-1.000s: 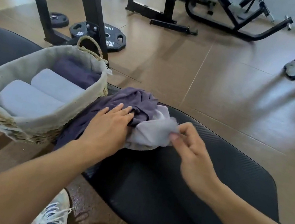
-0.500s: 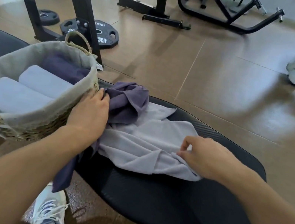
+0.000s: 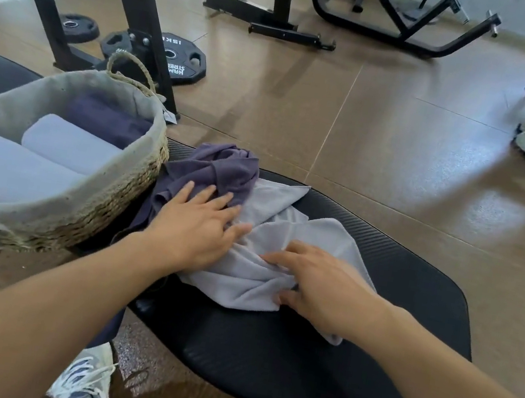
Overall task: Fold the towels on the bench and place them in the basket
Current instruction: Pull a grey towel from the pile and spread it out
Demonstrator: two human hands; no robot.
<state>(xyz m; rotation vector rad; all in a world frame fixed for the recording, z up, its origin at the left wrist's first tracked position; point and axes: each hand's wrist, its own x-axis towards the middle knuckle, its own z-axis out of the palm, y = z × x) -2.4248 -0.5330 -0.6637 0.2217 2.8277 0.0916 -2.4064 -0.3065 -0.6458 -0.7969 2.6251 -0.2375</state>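
Since half a second ago, the left hand has been moved off the basket rim and is laid flat, fingers straight, across the purple towel and the light grey towel. Beside it, the right hand is pressed on the grey towel, thumb tucked at its bunched near edge; whether a fold is pinched cannot be told. Both towels are spread on the black table, beneath the hands. Left of the left hand, three rolled towels are held in the basket.
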